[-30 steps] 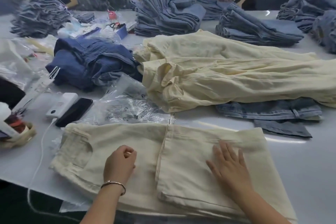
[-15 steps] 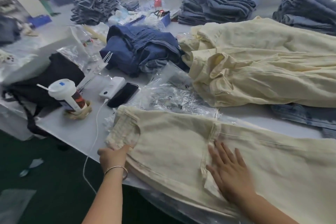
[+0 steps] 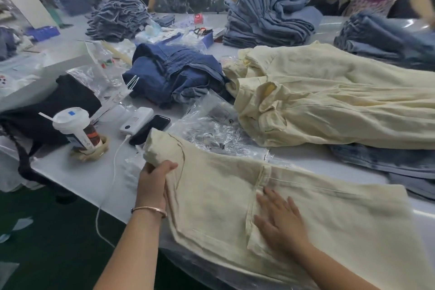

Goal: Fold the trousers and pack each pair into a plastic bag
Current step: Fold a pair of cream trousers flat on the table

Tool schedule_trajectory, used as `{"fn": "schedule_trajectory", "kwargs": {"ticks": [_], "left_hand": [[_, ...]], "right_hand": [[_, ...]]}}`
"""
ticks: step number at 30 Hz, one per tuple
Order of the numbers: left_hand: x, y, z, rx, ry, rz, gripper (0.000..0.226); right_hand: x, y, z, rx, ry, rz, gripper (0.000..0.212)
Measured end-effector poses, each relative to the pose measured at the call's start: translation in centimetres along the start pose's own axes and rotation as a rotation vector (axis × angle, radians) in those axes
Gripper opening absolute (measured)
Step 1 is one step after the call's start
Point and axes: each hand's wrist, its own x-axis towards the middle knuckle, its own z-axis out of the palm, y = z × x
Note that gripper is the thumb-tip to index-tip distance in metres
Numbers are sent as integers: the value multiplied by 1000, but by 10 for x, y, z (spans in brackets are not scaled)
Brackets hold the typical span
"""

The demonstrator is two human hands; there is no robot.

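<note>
Cream trousers (image 3: 211, 195) lie lengthwise left-right, left hand (image 3: 153, 181) fingers gripping their raised left end, right hand (image 3: 280, 221) pressing flat.

Lidded cup (image 3: 75, 128), phone (image 3: 150, 128), power bank (image 3: 136, 120) on table (image 3: 77, 172)
</note>
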Motion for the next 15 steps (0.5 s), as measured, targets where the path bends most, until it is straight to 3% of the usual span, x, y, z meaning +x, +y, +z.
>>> {"fn": "schedule_trajectory", "kwargs": {"ticks": [2,4,5,7,8,10,12,13,15], "left_hand": [[-30,3,31,-5,-154,70,30],[-66,4,66,42,-336,170,50],[-86,2,83,81,-448,252,53],[-126,-9,117,295,-697,512,39],[-144,-19,134,452,-835,619,30],[-174,-47,159,670,-1173,644,26],[-188,-77,172,758,-1389,583,25],[-189,-88,175,770,-1383,582,22],[-177,-107,176,777,-1156,729,17]], "right_hand": [[-3,-8,-36,715,30,181,41],[-8,-3,-75,1305,-8,270,53],[-13,3,-96,1487,-39,240,66],[-25,23,-139,1701,-129,119,87],[-33,35,-158,1758,-175,54,91],[-52,59,-182,1717,-176,38,79],[-67,84,-180,1410,-12,289,49],[-76,97,-173,1257,88,406,39],[-90,114,-160,1107,194,508,32]]}}
